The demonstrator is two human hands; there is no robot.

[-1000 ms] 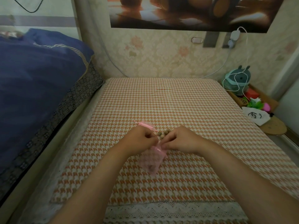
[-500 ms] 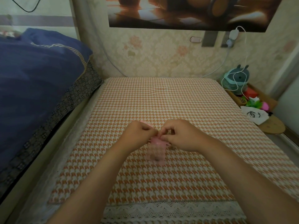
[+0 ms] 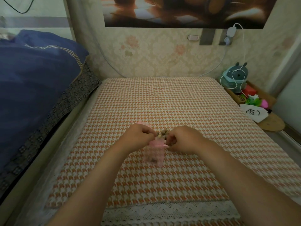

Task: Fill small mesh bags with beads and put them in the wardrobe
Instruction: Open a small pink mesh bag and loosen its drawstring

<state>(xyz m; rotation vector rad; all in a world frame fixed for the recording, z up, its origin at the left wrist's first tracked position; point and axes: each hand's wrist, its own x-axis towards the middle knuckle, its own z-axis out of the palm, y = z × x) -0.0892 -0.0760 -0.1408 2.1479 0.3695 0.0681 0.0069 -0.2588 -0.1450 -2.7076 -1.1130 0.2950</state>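
Observation:
A small pink mesh bag (image 3: 154, 153) hangs between my hands over the orange houndstooth table cover (image 3: 179, 108). Its neck is drawn narrow, and a few dark beads show at its bottom. My left hand (image 3: 138, 136) pinches the bag's top on the left side. My right hand (image 3: 184, 138) pinches the pink drawstring on the right side. A small heap of brown beads (image 3: 162, 133) lies on the cover just behind the bag, partly hidden by my fingers. Another pink mesh bag (image 3: 143, 123) peeks out behind my left hand.
A bed with a dark blue quilt (image 3: 32, 82) runs along the left. At the right stand a low wooden shelf (image 3: 267, 101) with a grey plush toy (image 3: 236, 77), coloured items and a white pouch (image 3: 254, 112). A white cable (image 3: 244, 51) hangs from a wall charger.
My hands have moved apart, pulling the drawstring sideways, and the bag's neck has narrowed. The bead heap now shows between my hands.

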